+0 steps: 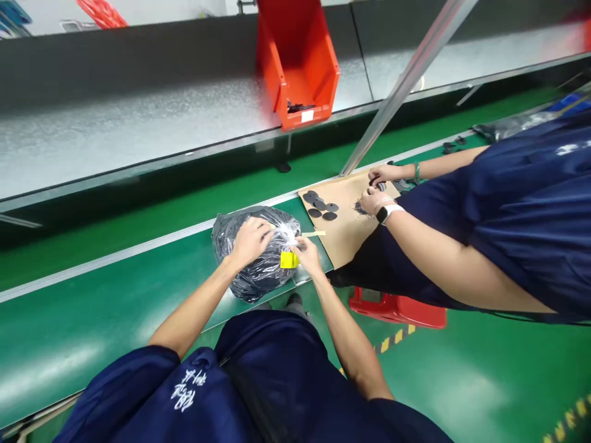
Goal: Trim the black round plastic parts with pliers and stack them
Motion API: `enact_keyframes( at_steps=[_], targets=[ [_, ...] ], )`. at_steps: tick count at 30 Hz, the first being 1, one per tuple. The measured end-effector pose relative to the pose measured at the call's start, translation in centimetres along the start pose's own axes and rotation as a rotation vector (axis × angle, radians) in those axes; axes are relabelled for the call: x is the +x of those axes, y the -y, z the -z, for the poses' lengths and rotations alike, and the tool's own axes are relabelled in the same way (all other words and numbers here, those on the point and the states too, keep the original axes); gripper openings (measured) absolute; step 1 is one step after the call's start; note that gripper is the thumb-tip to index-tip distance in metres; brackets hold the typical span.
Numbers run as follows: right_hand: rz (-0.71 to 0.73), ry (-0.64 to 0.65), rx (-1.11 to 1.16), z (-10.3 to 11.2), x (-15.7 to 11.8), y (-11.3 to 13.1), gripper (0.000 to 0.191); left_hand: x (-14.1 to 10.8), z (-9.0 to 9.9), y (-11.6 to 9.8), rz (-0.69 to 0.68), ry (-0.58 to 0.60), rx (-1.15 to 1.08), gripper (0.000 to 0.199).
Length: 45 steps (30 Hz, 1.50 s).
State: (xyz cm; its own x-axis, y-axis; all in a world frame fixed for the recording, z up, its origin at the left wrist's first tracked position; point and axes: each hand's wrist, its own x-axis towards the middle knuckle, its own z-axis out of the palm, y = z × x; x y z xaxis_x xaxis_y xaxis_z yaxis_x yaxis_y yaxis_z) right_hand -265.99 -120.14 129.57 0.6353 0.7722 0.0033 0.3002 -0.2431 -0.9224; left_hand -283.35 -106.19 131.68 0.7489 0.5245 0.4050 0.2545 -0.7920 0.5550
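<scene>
A clear plastic bag [258, 271] full of dark contents lies on the green bench in front of me, its neck gathered at the upper right. My left hand [252, 240] rests over the top of the bag, its fingers bent together at the left side of the gathered neck. On the other side, my right hand [306, 255] pinches the twisted plastic between thumb and fingers. A yellow label [289, 259] sits on the bag just below the neck. A thin pale strip [314, 234] sticks out to the right, beside my right hand.
To the right, a co-worker's hands [376, 191] handle dark parts over a cardboard sheet [344, 240] bearing several black discs [329, 208]. An orange bin [305, 80] stands on the metal shelf [184, 117] ahead. A slanted metal post [406, 80] rises between. A red stool [401, 307] is below.
</scene>
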Motion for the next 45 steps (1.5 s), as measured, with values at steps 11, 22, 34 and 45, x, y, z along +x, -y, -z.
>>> enact_keyframes(
  at_steps=[11, 22, 34, 45],
  targets=[
    [0.078, 0.276, 0.133, -2.0, -2.5, 1.3, 0.020, -2.5, 0.3, -0.6, 0.044, 0.230, -0.017, 0.011],
    [0.088, 0.178, 0.085, -1.1, -4.1, 0.8, 0.020, -4.0, 1.9, -3.7, 0.000, 0.068, -0.091, 0.023],
    [0.157, 0.014, 0.026, -2.5, -8.0, 2.4, 0.017, -4.2, 1.3, -1.8, -0.055, 0.191, -0.130, 0.025],
    [0.290, 0.084, -0.236, -1.7, -1.5, 0.7, 0.033, 0.4, 2.1, -1.9, -0.210, 0.346, 0.166, 0.019]
  ],
)
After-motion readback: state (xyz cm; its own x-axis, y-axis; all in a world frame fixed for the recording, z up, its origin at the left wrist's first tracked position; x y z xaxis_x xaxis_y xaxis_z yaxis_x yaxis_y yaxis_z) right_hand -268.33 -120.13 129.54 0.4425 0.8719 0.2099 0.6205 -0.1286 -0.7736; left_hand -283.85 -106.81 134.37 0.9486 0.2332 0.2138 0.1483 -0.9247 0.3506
